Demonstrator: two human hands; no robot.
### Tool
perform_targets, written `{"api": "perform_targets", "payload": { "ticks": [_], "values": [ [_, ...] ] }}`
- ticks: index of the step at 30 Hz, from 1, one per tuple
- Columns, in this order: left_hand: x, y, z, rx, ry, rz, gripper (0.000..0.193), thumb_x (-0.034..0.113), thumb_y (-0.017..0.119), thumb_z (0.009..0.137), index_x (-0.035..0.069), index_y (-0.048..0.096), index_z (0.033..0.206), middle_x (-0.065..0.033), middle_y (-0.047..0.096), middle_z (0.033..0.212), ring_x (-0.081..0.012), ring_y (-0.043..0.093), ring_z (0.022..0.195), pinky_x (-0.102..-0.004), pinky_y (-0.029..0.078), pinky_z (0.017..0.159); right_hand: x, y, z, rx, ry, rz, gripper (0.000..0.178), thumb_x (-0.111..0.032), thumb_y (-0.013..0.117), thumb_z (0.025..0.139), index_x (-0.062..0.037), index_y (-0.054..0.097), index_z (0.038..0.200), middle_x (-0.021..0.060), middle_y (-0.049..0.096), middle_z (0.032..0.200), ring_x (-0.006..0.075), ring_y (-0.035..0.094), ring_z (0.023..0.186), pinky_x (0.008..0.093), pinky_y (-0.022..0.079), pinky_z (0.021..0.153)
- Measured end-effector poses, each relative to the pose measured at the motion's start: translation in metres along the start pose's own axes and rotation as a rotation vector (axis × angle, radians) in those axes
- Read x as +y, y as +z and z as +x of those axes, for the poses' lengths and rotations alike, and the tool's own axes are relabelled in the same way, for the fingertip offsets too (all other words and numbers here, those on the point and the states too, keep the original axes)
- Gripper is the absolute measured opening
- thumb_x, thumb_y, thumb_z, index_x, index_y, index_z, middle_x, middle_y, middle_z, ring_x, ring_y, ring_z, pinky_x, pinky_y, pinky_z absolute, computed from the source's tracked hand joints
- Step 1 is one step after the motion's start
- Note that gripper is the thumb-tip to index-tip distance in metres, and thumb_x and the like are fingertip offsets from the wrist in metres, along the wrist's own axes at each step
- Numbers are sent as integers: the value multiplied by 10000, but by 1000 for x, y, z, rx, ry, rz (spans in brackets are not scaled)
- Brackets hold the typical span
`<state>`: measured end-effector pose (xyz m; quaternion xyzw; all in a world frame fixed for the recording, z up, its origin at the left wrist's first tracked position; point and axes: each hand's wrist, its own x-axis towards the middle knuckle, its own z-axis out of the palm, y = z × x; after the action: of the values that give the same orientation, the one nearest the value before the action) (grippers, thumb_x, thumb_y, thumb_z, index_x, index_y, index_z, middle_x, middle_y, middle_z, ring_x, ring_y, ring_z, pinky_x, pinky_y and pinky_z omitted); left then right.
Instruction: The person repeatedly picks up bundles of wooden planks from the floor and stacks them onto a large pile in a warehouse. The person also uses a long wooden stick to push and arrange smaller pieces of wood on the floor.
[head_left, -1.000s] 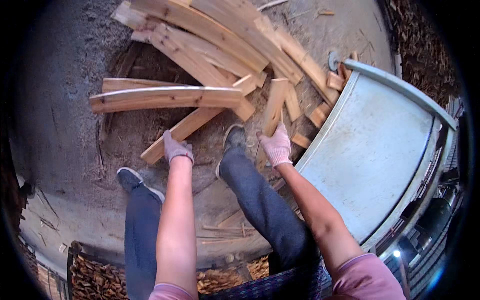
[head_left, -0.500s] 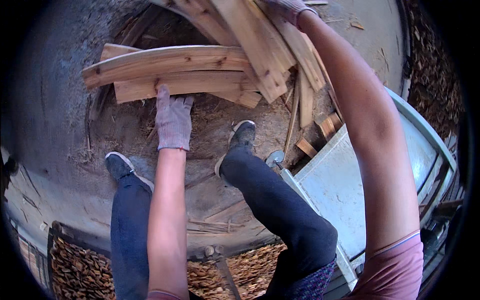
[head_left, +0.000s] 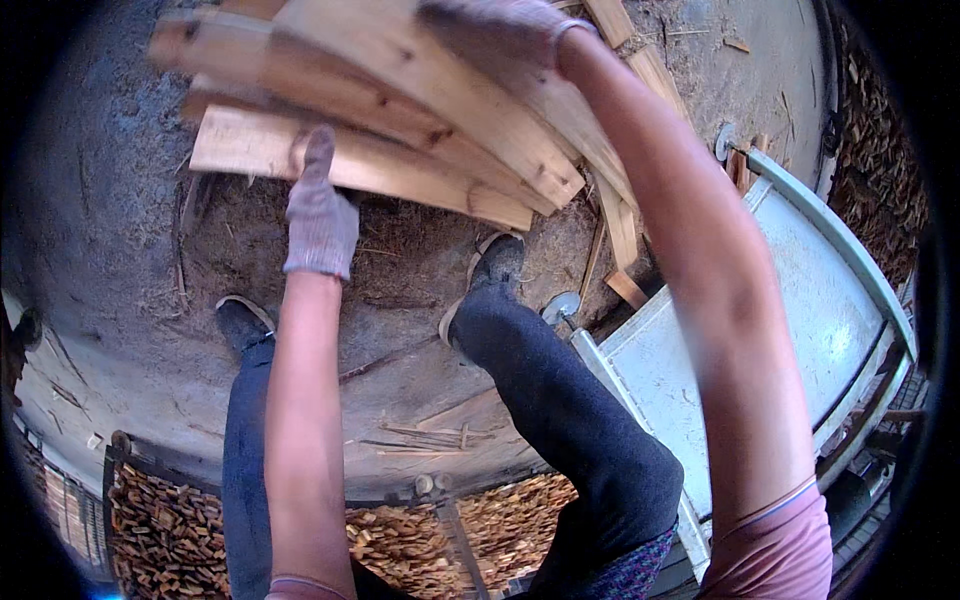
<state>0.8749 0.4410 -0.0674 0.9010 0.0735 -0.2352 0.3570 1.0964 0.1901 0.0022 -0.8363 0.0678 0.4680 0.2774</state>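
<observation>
Several long, knotty wooden boards lie fanned over one another in front of me, their left ends blurred by motion. My left hand, in a pale work glove, grips the near edge of the lowest board. Its thumb lies on top while the fingers disappear beneath. Across the far right side of the bundle, my gloved right hand is closed on the boards, smeared by motion and partly hidden at the fingers.
A light-coloured metal table-like frame with round feet stands at right. Narrow wood offcuts lie beside it. Thin sticks are scattered on the dusty floor behind my shoes. Stacks of cut wood line the lower edge and far right.
The boards have swung and slid left into a closer bundle, their right ends now slanting toward me. My right hand has moved left with them; my left hand has shifted slightly left and away.
</observation>
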Motion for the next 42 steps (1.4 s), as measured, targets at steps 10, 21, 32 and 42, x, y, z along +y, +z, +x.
{"api": "perform_targets", "payload": {
  "ticks": [10, 21, 32, 42],
  "values": [
    [-44, -42, -11, 122, -509, -263, 812, 76, 586, 999, 55, 72, 1626, -258, 524, 1459, -316, 570, 1301, -422, 329, 1211, -65, 118, -43, 269, -27, 100, 801, -666, 649, 833, 47, 688, 1196, 310, 635, 1245, 421, 642, 1162, 474, 532, 980],
    [-9, -41, -28, 241, -748, -1158, 608, 315, 654, 1014, 36, 441, 1511, -154, 590, 1351, -258, 551, 1231, -406, 414, 1094, 133, 137, -144, 769, 263, -167, 1096, -498, 880, 684, 62, 383, 1485, 296, 452, 1461, 453, 443, 1380, 480, 411, 1137],
    [-5, -57, -55, 107, -708, -1131, 631, 346, 672, 1002, 86, 406, 1511, -110, 472, 1495, -264, 486, 1347, -482, 452, 1071, 215, 123, -110, 609, 756, -207, 948, -487, 876, 687, 40, 475, 1365, 301, 581, 1343, 408, 590, 1256, 459, 500, 1054],
    [3, -74, -46, 94, -658, -1034, 639, 455, 642, 1005, 113, 437, 1504, -83, 491, 1486, -243, 483, 1357, -460, 441, 1066, 159, 93, -138, 662, 612, -87, 692, -336, 810, 709, 52, 571, 1230, 274, 676, 1189, 411, 666, 1131, 462, 537, 997]
  ]
}}
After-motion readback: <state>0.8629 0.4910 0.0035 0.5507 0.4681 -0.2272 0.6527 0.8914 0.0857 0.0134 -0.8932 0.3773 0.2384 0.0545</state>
